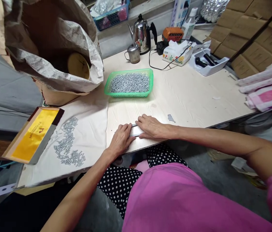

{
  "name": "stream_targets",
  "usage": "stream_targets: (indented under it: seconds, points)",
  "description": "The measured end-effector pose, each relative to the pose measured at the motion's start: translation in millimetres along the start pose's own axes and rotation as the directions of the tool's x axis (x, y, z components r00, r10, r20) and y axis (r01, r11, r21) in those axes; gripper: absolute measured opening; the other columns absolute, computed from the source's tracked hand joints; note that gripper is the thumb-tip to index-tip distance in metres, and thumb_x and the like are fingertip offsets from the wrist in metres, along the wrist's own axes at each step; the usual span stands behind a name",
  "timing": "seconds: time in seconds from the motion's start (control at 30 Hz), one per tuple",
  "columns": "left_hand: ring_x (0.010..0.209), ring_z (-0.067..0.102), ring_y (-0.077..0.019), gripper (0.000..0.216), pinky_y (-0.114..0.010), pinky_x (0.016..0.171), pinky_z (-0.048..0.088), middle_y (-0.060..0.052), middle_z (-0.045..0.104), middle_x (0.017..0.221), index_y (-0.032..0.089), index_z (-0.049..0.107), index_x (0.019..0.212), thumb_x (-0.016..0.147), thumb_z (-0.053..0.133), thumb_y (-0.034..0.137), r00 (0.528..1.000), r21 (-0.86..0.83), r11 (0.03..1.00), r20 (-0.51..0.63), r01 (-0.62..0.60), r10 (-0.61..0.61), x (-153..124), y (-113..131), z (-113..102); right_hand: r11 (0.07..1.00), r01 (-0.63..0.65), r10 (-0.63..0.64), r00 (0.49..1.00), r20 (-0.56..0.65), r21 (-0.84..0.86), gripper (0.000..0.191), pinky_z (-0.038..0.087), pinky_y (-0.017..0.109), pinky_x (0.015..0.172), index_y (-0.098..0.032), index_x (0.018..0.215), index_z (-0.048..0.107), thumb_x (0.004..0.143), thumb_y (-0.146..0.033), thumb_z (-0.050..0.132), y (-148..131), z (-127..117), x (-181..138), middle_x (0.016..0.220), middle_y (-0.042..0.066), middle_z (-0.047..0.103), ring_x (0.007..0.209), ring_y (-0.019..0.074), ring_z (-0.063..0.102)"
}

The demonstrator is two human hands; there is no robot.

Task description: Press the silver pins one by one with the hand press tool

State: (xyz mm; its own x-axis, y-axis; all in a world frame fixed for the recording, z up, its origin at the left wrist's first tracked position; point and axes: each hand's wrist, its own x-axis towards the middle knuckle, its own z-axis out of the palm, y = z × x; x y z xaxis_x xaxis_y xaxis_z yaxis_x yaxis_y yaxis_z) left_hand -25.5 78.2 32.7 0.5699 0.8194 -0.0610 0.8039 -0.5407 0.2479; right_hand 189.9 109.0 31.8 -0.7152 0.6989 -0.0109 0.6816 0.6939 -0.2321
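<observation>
Near the table's front edge, my left hand (122, 138) and my right hand (149, 126) grip two thin grey strips (135, 135) from either side. The strips run side by side across the short gap between the hands; their ends are hidden under my fingers. Whether they are separate rows or edges of one piece, I cannot tell. Fingers and thumbs of both hands are bent around them. Beyond the hands stands a green plastic basket (108, 90) full of small shiny metal pins (129, 82). More loose pins (65, 143) lie scattered on a white cloth (92, 129) to the left.
A yellow-lined box (35, 133) lies at the left, below a big paper sack (94, 69). At the back are a metal kettle (142, 33), a lidded cup (133, 53), a tissue box (176, 55) and a white tray (208, 68). A grey scrap (171, 118) lies beside my right hand.
</observation>
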Motion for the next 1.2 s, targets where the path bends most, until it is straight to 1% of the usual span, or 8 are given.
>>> stream_targets:
  seconds: [0.1,0.23,0.47,0.67,0.87,1.0,1.13,1.2]
  points:
    - [0.105,0.057,-0.0289,0.031,-0.043,0.093,0.052,-0.012,0.066,0.113,0.016,0.062,0.125,0.099,0.06,0.032,0.998,0.013,0.998,-0.02,0.067,-0.067,2,6,2,0.999,0.029,-0.029,1.0,0.009,0.017,0.015,0.042,0.035,0.078,-0.012,0.101,0.067,0.097,-0.026,0.065,-1,4,1,0.103,0.014,0.065,0.097,0.025,0.055]
    - [0.099,0.058,-0.0272,0.017,-0.041,0.089,0.053,-0.01,0.067,0.1,0.019,0.067,0.109,0.101,0.055,0.029,0.99,0.014,0.992,-0.063,0.126,-0.124,6,8,3,0.999,0.04,-0.039,0.999,-0.014,0.03,0.019,0.04,0.034,0.077,-0.013,0.1,0.067,0.104,-0.022,0.051,0,11,7,0.098,0.012,0.066,0.091,0.0228,0.054]
    - [0.143,0.047,-0.0335,0.04,-0.054,0.117,0.043,-0.018,0.054,0.15,0.014,0.052,0.142,0.103,0.048,0.021,0.951,-0.004,0.991,-0.28,0.134,-0.13,-9,33,32,0.995,0.095,-0.095,0.991,0.097,0.006,0.049,0.04,0.034,0.076,-0.014,0.117,0.068,0.087,-0.052,0.076,34,-9,26,0.11,0.016,0.064,0.096,0.0274,0.054]
    - [0.149,0.042,-0.0345,0.044,-0.063,0.122,0.033,-0.018,0.057,0.15,0.017,0.05,0.145,0.105,0.049,0.035,0.935,-0.109,0.985,-0.316,0.136,-0.164,-25,65,64,0.996,0.082,-0.078,0.993,0.086,-0.037,0.014,0.035,0.034,0.078,-0.015,0.108,0.07,0.098,-0.019,0.06,51,-14,56,0.11,0.014,0.067,0.098,0.0249,0.055]
    - [0.15,0.04,-0.0362,0.05,-0.064,0.122,0.032,-0.02,0.054,0.152,0.016,0.051,0.145,0.104,0.052,0.043,0.928,-0.146,0.98,-0.328,0.136,-0.177,-23,64,61,0.982,0.104,-0.094,0.993,0.067,-0.159,0.02,0.033,0.034,0.073,-0.017,0.111,0.071,0.099,-0.017,0.056,15,-24,82,0.111,0.014,0.066,0.096,0.0257,0.054]
    - [0.138,0.054,-0.0383,0.048,-0.06,0.115,0.042,-0.022,0.063,0.141,0.013,0.059,0.138,0.1,0.058,0.044,0.925,-0.153,0.971,-0.307,0.184,-0.224,-22,67,64,0.872,0.487,-0.48,0.872,0.096,-0.053,0.019,0.034,0.033,0.07,-0.026,0.113,0.074,0.098,-0.022,0.062,-37,-19,79,0.113,0.01,0.064,0.097,0.0241,0.052]
    - [0.111,0.07,-0.0376,0.04,-0.053,0.099,0.056,-0.021,0.074,0.114,0.011,0.071,0.117,0.097,0.063,0.046,0.925,-0.147,0.971,-0.302,0.191,-0.228,-28,75,68,0.778,0.626,-0.618,0.777,0.12,-0.042,0.011,0.038,0.034,0.074,-0.018,0.091,0.072,0.094,-0.013,0.063,-60,-3,74,0.105,0.01,0.065,0.092,0.0219,0.054]
    - [0.1,0.072,-0.0322,0.034,-0.047,0.091,0.06,-0.016,0.076,0.102,0.014,0.072,0.109,0.099,0.06,0.045,0.924,-0.143,0.985,-0.355,0.096,-0.142,-39,82,65,0.741,0.671,-0.67,0.74,0.059,-0.005,0.01,0.041,0.035,0.08,-0.017,0.092,0.069,0.094,-0.01,0.062,-60,7,77,0.105,0.01,0.065,0.093,0.0208,0.055]
